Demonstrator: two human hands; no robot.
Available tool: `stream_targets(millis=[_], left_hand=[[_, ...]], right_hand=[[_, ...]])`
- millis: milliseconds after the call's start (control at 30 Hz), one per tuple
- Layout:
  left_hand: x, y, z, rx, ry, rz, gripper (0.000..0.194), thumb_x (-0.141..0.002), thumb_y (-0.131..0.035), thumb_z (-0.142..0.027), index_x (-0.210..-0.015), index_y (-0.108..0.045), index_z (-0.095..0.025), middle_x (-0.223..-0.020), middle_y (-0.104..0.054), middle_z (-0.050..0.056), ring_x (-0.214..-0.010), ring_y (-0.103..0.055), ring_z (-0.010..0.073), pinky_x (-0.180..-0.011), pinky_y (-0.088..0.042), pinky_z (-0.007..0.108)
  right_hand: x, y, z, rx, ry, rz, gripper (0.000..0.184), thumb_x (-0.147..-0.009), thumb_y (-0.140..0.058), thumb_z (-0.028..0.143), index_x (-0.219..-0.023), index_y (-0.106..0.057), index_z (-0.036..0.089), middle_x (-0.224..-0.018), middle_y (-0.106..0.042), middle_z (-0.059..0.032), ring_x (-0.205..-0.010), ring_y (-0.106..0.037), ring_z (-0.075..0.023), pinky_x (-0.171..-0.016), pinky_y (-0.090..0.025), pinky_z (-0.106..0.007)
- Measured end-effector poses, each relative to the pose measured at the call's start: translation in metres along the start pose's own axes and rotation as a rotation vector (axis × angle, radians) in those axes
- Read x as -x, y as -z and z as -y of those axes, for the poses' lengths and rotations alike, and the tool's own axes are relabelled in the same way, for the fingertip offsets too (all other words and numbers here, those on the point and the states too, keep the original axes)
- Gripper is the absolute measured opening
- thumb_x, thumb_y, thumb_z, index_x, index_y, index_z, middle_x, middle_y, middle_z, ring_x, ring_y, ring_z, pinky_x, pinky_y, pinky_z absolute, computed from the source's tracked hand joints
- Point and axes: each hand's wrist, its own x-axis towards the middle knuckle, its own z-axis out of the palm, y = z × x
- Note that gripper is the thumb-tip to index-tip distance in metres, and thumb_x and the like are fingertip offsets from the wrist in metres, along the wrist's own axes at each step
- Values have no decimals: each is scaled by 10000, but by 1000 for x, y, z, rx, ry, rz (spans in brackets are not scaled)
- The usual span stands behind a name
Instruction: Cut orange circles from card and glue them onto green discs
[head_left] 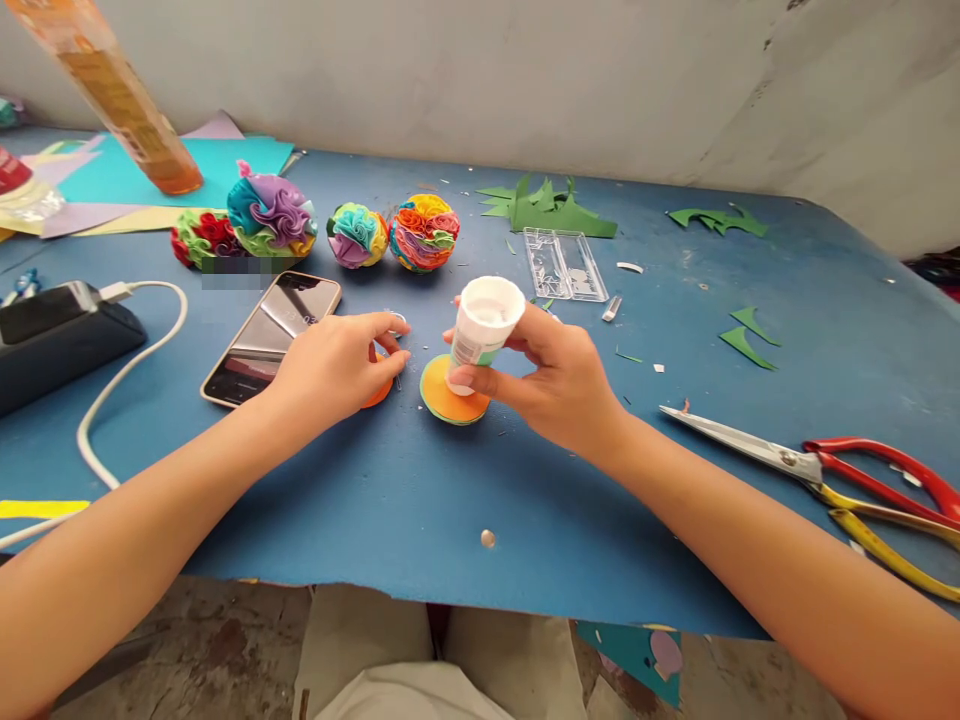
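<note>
My right hand (559, 385) grips a white glue stick (489, 318) with a green-marked label. The tube stands nearly upright, its lower end against a stack of round paper discs (457, 405), orange on top with a green edge below. To the left, the fingers of my left hand (341, 358) curl together over another orange disc (381, 388), which they partly cover. A thin, shiny wire-like piece (397, 320) shows by its fingertips. Whether the left fingers pinch anything is hidden.
Behind my left hand lies a phone (277, 320). Ruffled paper balls (424, 232) line the back, beside a tilted bottle (135, 100). Scissors (787, 460), a clear plastic case (564, 265) and green scraps (555, 210) lie right. A white cable (112, 390) crosses the left side.
</note>
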Motion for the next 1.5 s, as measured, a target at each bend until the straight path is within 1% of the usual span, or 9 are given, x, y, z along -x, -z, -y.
stream_targets(millis=[133, 300, 467, 533, 700, 833, 933, 1067, 1500], left_hand=[[1, 1, -2, -6, -13, 3, 381, -805, -562, -352, -1167, -593, -238, -894, -726, 6, -747, -641, 201, -642, -435, 277], [1, 1, -3, 0, -4, 20, 344, -818, -547, -392, -1115, -623, -236, -884, -716, 6, -746, -637, 193, -633, -424, 274], [2, 2, -3, 17, -6, -6, 297, -810, -550, -406, -1029, -666, -243, -842, -706, -5, -702, -614, 172, -603, -391, 262], [3, 3, -2, 35, -16, -37, 273, -813, -551, -397, -1000, -680, -245, -817, -701, -8, -686, -603, 163, -597, -387, 257], [5, 3, -4, 230, -84, -108, 226, -833, -551, -374, -906, -695, -216, -800, -692, -6, -541, -525, 95, -526, -389, 224], [10, 5, -10, 507, -177, 23, 264, -850, -549, -406, -935, -689, -200, -854, -691, 7, -457, -450, 50, -460, -401, 195], [16, 5, -14, 582, -342, 95, 197, -864, -559, -317, -969, -687, -210, -886, -699, 7, -572, -547, 65, -494, -425, 172], [21, 3, -15, 592, -551, 111, 175, -848, -603, -232, -1009, -662, -196, -957, -705, 23, -749, -616, 97, -560, -463, 168], [22, -1, -12, 356, -834, -164, 73, -849, -614, -179, -912, -649, -195, -824, -719, 24, -690, -641, 98, -657, -507, 187]], right_hand=[[-1, 7, 5, 103, 11, 93, 302, -720, -736, 383, -986, -682, 251, -828, -699, 29, -714, -646, -159, -722, -568, -311], [-2, 6, 4, 24, 19, -8, 401, -730, -731, 374, -1097, -635, 245, -893, -700, 18, -828, -665, -181, -776, -567, -324], [-4, 15, 7, 106, 41, 170, 277, -715, -741, 316, -972, -669, 240, -827, -695, 35, -711, -638, -142, -733, -561, -289], [-5, 23, 9, 147, 16, 170, 247, -706, -745, 301, -931, -671, 230, -771, -678, 32, -670, -621, -138, -699, -556, -289], [-6, 31, 14, -207, -51, 37, 293, -734, -708, 314, -997, -616, 226, -910, -659, -24, -788, -642, -194, -711, -553, -356], [-8, 29, 17, -554, -85, 68, 342, -677, -733, 301, -973, -565, 266, -779, -589, 23, -717, -603, -166, -733, -539, -369], [-8, 27, 22, -638, -105, 75, 255, -651, -733, 271, -780, -514, 256, -685, -512, 42, -652, -540, -137, -728, -524, -352], [-6, 25, 31, -666, -81, 146, 318, -633, -738, 294, -631, -425, 240, -663, -445, 29, -630, -482, -132, -722, -512, -355], [-4, 22, 37, -836, -201, 155, 402, -583, -699, 257, -604, -299, 221, -656, -368, 30, -650, -446, -130, -745, -497, -364]])
